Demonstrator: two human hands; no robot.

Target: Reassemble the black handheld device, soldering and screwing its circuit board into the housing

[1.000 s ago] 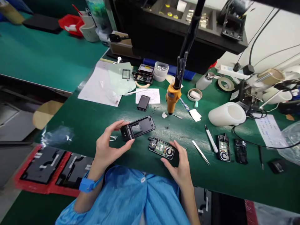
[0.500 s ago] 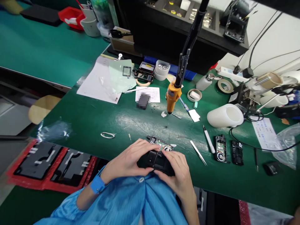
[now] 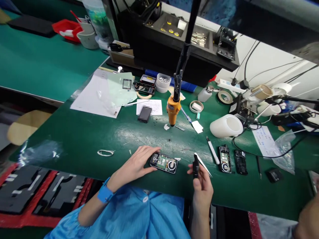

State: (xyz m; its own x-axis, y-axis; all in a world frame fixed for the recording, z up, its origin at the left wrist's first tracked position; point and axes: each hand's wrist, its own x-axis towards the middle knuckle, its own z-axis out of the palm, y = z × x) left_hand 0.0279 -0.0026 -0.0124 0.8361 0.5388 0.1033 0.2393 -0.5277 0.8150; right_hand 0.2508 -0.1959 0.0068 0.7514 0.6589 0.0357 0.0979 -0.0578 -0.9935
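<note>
My left hand (image 3: 137,164) grips the left end of an opened handset half (image 3: 163,162), thumb and fingers on its two long sides. This half lies face up on the green bench, showing a green circuit board and a round part at its right end. Off to the right, my right hand (image 3: 202,182) is closed on a black handset housing (image 3: 195,167), held upright and seen edge-on. White tweezers (image 3: 203,164) lie partly behind that hand. Further right are a white-handled knife (image 3: 212,150), another opened handset half (image 3: 225,160) and a black inner frame (image 3: 240,162).
An orange electric screwdriver (image 3: 173,111) hangs over the bench. Behind are a white cup of screws (image 3: 163,81), papers (image 3: 92,93) and a white cylinder (image 3: 226,126). A looped white cord (image 3: 105,152) lies left. Another person's blurred arm (image 3: 309,219) shows at lower right.
Both hands came together on the black housing, then parted. It passed from my left hand to my right and was turned edge-on. My left hand now grips the circuit-board half.
</note>
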